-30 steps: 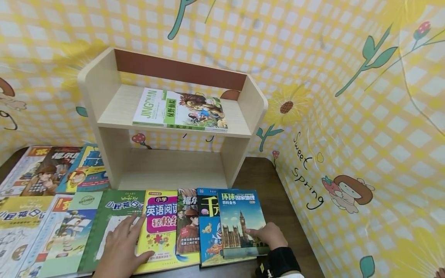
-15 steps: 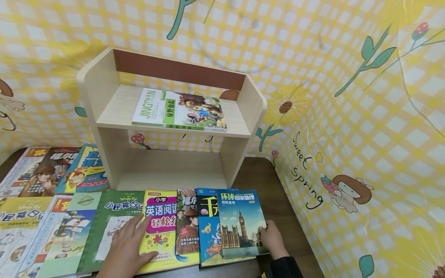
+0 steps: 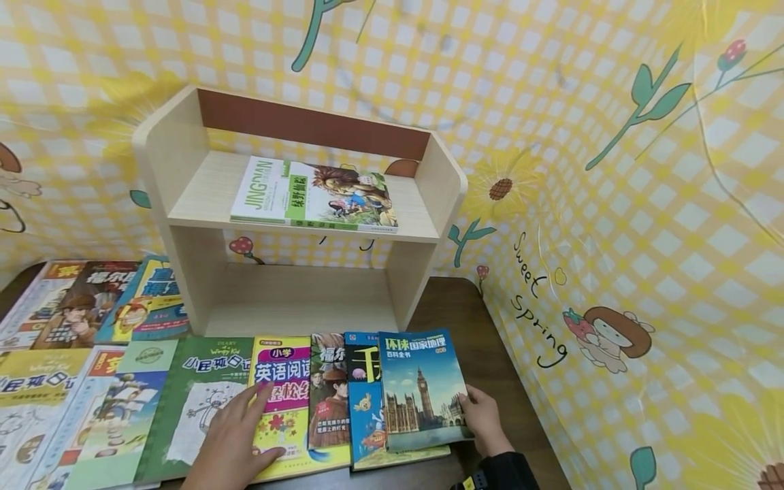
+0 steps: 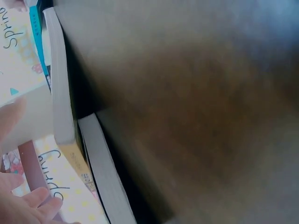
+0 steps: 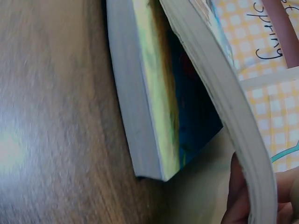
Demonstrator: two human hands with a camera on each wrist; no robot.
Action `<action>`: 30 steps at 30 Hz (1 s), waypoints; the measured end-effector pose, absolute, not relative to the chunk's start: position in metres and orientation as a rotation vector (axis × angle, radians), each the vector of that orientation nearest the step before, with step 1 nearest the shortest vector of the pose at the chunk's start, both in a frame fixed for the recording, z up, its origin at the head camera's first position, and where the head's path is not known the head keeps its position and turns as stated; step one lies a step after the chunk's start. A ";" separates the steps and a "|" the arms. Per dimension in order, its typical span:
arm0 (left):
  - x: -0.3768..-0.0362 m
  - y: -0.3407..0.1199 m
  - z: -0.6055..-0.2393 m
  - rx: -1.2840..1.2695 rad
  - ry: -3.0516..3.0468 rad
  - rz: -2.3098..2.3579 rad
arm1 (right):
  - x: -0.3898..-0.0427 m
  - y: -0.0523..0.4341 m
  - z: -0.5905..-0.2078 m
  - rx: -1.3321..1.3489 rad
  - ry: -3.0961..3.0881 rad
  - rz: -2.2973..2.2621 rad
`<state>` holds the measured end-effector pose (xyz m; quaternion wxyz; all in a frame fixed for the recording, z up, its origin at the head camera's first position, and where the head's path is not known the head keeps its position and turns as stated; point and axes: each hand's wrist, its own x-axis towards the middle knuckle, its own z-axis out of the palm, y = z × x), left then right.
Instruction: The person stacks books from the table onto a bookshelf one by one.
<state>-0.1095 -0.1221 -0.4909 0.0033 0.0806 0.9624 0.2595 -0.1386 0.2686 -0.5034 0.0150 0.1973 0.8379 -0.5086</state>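
The right hand [image 3: 484, 418] gripped the right edge of the geography book [image 3: 422, 388], the one with a clock tower on its cover; its fingers curled round that edge, and the right wrist view showed the book's page block [image 5: 233, 107] bent upward off the blue book [image 5: 145, 93] beneath it, with fingertips [image 5: 238, 196] under the lifted edge. The geography book lay at the right end of the front row of books on the dark table [image 3: 484, 327], overlapping the blue book immediately to the left of the grip. The left hand [image 3: 235, 442] rested flat, fingers straight and slightly spread, across the green diary book [image 3: 196, 401] and the yellow English reader [image 3: 282, 401], well to the left of the grip. Beyond the grip, farther from the person, stood a wooden shelf [image 3: 184, 170], with one green storybook [image 3: 312, 194] lying flat on its upper board. More books [image 3: 92, 306] lay on the table to the far left.
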 end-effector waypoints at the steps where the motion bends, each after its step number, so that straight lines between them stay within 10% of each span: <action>1: -0.109 -0.121 -0.491 0.242 2.991 0.832 | -0.139 0.269 -0.503 0.609 2.595 -1.595; 30: -0.140 -0.126 -0.478 0.105 2.564 1.342 | -0.165 0.217 -0.458 -0.161 2.371 -1.495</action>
